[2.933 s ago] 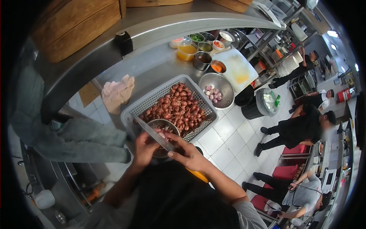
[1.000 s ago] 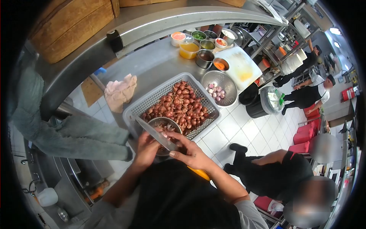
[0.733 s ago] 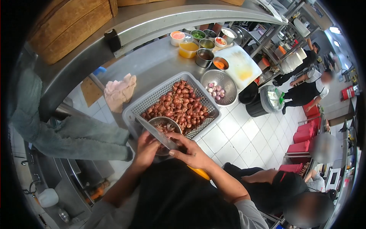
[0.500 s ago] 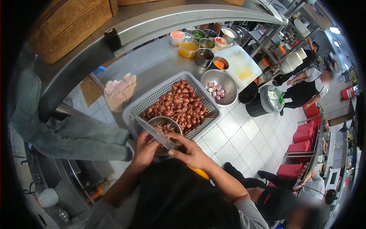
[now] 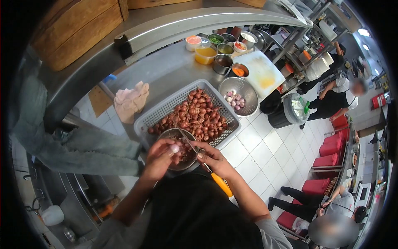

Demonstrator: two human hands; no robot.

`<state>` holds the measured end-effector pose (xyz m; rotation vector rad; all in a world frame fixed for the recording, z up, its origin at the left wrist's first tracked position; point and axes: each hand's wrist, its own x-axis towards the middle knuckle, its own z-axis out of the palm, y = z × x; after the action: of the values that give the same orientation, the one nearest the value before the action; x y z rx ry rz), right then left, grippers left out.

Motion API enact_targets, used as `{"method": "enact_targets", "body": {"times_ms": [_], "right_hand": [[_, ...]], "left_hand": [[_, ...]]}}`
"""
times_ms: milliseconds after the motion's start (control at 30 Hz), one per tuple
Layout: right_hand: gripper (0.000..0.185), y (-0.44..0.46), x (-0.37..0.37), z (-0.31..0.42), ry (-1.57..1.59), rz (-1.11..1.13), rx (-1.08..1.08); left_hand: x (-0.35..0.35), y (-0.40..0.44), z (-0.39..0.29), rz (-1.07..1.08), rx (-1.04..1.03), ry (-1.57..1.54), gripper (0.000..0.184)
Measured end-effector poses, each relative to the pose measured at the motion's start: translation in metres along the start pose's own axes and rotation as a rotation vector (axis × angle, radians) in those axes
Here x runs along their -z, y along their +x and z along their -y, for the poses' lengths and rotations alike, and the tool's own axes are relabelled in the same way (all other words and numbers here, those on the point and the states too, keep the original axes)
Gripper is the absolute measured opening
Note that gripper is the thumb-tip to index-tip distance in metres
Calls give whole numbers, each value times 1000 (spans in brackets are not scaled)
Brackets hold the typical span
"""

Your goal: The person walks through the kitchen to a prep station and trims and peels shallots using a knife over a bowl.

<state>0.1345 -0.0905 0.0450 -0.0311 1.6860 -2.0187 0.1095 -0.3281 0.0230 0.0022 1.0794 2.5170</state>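
Between the fingertips of my left hand [image 5: 158, 159] is a pale, peeled shallot [image 5: 175, 148]. My right hand [image 5: 215, 161] is closed on a knife [image 5: 221, 184]; its yellow handle sticks out behind the palm and the blade points up and left. Both hands are above a metal bowl [image 5: 163, 134] with reddish skins in it, partly covered by my fingers. Right beyond it is a grey perforated basket [image 5: 145, 114] heaped with unpeeled red shallots [image 5: 199, 108]. A metal colander [image 5: 248, 93] to the right holds several peeled shallots.
Sauce tubs and metal pots [image 5: 223, 62] line the back of the steel counter [image 5: 161, 66] beside a stained white cutting board [image 5: 257, 70]. A crumpled cloth [image 5: 130, 101] lies left of the basket. A bin [image 5: 286, 112] stands on the tiled floor. Other people work at the right.
The knife has turned from broadside over the bowl to edge-on, so its yellow handle shows more. The shallot in my left hand has come into view. A person at lower right has moved.
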Motion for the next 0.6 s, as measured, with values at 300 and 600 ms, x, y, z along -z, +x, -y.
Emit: {"method": "enact_targets", "body": {"times_ms": [300,600], "right_hand": [[64,-13,-10,13,-73,62,37],[66,-16,-32,28,-436,0,343]], "left_hand": [[-4,5,3,25,-112,97,29],[7,-3,7,16,-40,265,36]]}}
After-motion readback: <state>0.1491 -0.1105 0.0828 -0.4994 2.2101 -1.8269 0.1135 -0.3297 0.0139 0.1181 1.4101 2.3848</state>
